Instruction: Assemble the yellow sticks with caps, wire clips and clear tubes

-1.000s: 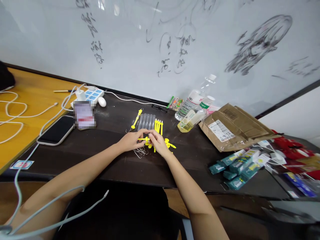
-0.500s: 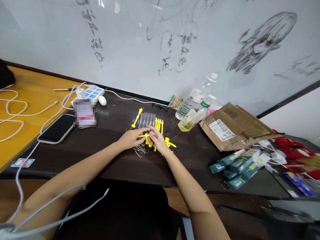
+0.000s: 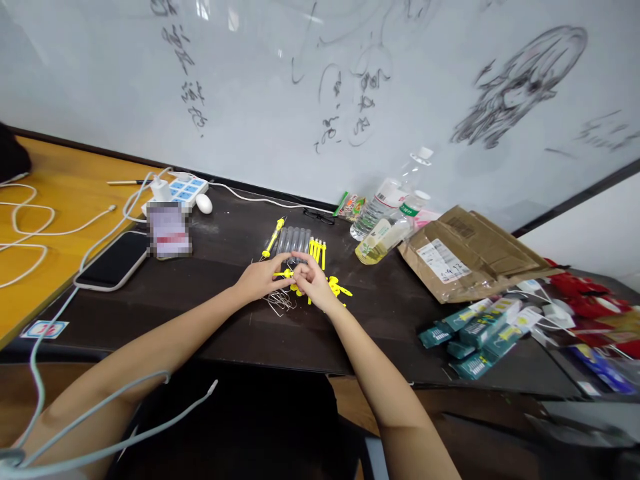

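My left hand (image 3: 257, 279) pinches a slim yellow plastic piece (image 3: 284, 274) between thumb and fingers. My right hand (image 3: 316, 287) meets it from the other side, fingers curled closed at the piece's right end; its fingers hide most of that end. Just below my left fingers lies a tangle of bent thin metal wires (image 3: 281, 303). More yellow plastic parts (image 3: 339, 288) are scattered beside my right hand. Beyond the hands, clear tubes (image 3: 295, 240) lie in a row next to several yellow rods (image 3: 318, 248). A longer yellow piece with a wire tip (image 3: 273, 238) lies left of the tubes.
On the dark table (image 3: 220, 333) to the left are a phone (image 3: 113, 261), a second blurred device (image 3: 169, 230) and a power strip (image 3: 187, 190). Bottles (image 3: 377, 207), a brown parcel (image 3: 470, 250) and teal boxes (image 3: 480, 343) stand or lie to the right. Whiteboard (image 3: 250, 100) behind.
My right fingers have curled in more tightly over the end of the yellow piece. Both hands stay in nearly the same place; the view has shifted slightly.
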The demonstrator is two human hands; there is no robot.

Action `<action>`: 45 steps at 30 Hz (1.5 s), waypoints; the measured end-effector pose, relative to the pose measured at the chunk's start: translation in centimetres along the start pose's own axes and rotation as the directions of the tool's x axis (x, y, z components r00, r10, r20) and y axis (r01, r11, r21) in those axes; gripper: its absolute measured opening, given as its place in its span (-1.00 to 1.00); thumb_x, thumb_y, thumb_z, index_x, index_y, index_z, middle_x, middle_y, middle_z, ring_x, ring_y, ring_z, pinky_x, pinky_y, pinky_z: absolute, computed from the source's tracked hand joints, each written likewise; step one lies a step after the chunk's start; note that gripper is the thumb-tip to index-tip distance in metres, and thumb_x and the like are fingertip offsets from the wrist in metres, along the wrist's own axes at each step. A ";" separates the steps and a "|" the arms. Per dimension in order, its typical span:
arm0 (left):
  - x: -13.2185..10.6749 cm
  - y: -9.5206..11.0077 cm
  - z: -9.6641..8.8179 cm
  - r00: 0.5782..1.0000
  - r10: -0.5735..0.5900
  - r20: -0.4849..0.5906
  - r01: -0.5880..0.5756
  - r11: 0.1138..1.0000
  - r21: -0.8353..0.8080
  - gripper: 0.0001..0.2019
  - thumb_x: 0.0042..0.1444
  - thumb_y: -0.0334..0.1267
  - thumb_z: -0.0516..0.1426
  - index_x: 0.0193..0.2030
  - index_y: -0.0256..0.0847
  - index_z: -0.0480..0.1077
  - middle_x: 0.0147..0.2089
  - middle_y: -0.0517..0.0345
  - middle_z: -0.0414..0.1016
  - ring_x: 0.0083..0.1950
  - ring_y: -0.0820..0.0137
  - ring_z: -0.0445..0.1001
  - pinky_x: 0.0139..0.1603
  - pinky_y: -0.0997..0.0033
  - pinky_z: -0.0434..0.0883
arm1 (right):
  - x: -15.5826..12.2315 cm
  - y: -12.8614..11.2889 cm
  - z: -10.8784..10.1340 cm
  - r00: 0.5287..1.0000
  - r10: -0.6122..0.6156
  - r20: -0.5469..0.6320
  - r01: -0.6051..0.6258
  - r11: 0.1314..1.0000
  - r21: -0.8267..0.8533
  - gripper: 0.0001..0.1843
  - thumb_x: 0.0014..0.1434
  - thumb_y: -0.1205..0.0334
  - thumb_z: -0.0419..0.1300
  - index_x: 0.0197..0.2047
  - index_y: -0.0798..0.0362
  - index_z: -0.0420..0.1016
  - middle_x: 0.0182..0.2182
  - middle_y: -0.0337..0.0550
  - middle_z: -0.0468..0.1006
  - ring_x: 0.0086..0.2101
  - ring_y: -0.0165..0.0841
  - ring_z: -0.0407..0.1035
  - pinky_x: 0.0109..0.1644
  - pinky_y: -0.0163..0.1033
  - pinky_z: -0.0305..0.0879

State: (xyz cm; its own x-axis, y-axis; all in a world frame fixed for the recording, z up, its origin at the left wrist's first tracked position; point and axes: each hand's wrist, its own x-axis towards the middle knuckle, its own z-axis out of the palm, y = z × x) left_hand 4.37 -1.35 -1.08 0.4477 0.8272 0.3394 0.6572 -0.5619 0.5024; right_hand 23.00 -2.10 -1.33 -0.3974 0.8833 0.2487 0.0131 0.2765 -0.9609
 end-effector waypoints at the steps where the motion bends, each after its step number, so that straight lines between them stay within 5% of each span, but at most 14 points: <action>1: 0.0 -0.1 0.0 1.000 0.000 0.013 0.000 1.000 0.003 -0.47 0.15 0.10 0.06 0.20 -0.07 0.24 -0.31 0.19 0.45 -0.34 0.37 0.48 -0.32 0.45 0.34 | 0.0 0.0 0.0 1.000 -0.003 0.008 0.003 1.000 0.001 -0.47 0.14 0.18 0.15 0.17 -0.06 0.16 -0.49 -0.39 0.25 -0.60 -0.55 0.10 -0.58 -0.42 0.11; 4: 0.0 -0.1 0.0 0.999 0.019 0.028 -0.019 1.000 -0.009 -0.51 0.18 0.12 0.02 0.15 -0.10 0.28 -0.31 0.18 0.45 -0.34 0.36 0.48 -0.32 0.45 0.33 | -0.1 -0.1 0.1 1.000 -0.019 0.018 0.019 1.000 0.010 -0.49 0.14 0.19 0.14 0.16 -0.05 0.16 -0.50 -0.40 0.24 -0.60 -0.55 0.10 -0.57 -0.42 0.10; 8: 0.0 -0.1 0.0 1.000 0.030 -0.003 -0.030 1.000 -0.001 -0.40 0.19 0.11 0.01 0.30 -0.11 0.07 -0.37 0.22 0.39 -0.43 0.39 0.42 -0.41 0.47 0.28 | -0.1 -0.2 0.0 1.000 -0.020 0.004 0.020 1.000 0.016 -0.46 0.13 0.20 0.15 0.17 -0.08 0.11 -0.49 -0.41 0.26 -0.59 -0.55 0.12 -0.57 -0.42 0.08; 17: 0.0 -0.2 0.1 0.998 0.055 -0.003 -0.055 0.998 0.004 -0.53 0.21 0.10 -0.01 0.16 -0.09 0.22 -0.38 0.25 0.37 -0.41 0.43 0.41 -0.38 0.51 0.25 | -0.1 -0.3 0.1 1.000 -0.002 -0.017 0.002 0.999 0.036 -0.47 0.11 0.21 0.18 0.13 -0.06 0.10 -0.51 -0.42 0.30 -0.58 -0.54 0.18 -0.59 -0.45 0.07; 23: -0.1 -0.2 0.0 0.998 0.050 -0.039 -0.050 0.999 -0.008 -0.54 0.21 0.07 0.01 0.17 -0.11 0.21 -0.38 0.27 0.35 -0.42 0.45 0.40 -0.36 0.52 0.24 | -0.1 -0.6 0.1 0.994 0.107 -0.001 -0.107 0.991 0.080 -0.77 0.14 0.09 0.16 -0.24 0.01 0.21 -0.65 -0.49 0.24 -0.72 -0.61 0.05 -0.70 -0.50 -0.07; 28: -0.1 0.0 -0.1 0.996 0.065 -0.059 -0.067 0.997 -0.042 -0.54 0.22 0.06 0.01 0.17 -0.11 0.22 -0.37 0.25 0.36 -0.42 0.45 0.40 -0.36 0.51 0.27 | -0.2 -0.8 0.1 0.976 0.190 0.110 -0.202 0.973 0.110 -0.70 0.20 -0.01 0.09 -0.37 0.04 0.19 -0.73 -0.46 0.28 -0.82 -0.60 0.04 -0.79 -0.50 -0.18; 38: -0.2 0.3 -0.2 0.992 0.115 0.060 -0.112 0.992 -0.053 -0.52 0.25 0.03 -0.03 0.21 -0.16 0.15 -0.30 0.16 0.47 -0.32 0.34 0.49 -0.31 0.45 0.31 | -0.1 -0.1 -0.4 0.940 0.192 0.281 -0.266 0.931 0.252 -0.63 0.15 -0.02 0.20 -0.40 0.04 0.15 -0.60 -0.39 0.38 -0.68 -0.56 0.23 -0.67 -0.47 0.14; 45: -0.5 1.3 -0.3 0.989 0.134 0.062 -0.120 0.975 -0.189 -0.59 0.26 -0.06 -0.04 0.18 -0.18 0.12 -0.21 0.10 0.52 -0.23 0.29 0.53 -0.21 0.37 0.36 | -0.4 -0.4 -0.7 0.915 0.156 0.373 -0.302 0.877 0.374 -0.62 0.12 0.03 0.26 -0.41 0.04 0.14 -0.49 -0.27 0.47 -0.47 -0.44 0.43 -0.40 -0.29 0.42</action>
State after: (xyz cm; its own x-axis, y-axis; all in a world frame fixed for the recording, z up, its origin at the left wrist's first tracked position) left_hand 4.81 -2.51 -0.35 0.5684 0.7431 0.3533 0.4722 -0.6462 0.5996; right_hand 23.79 -2.35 -0.94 -0.7039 0.7096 0.0323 -0.2118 -0.1662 -0.9631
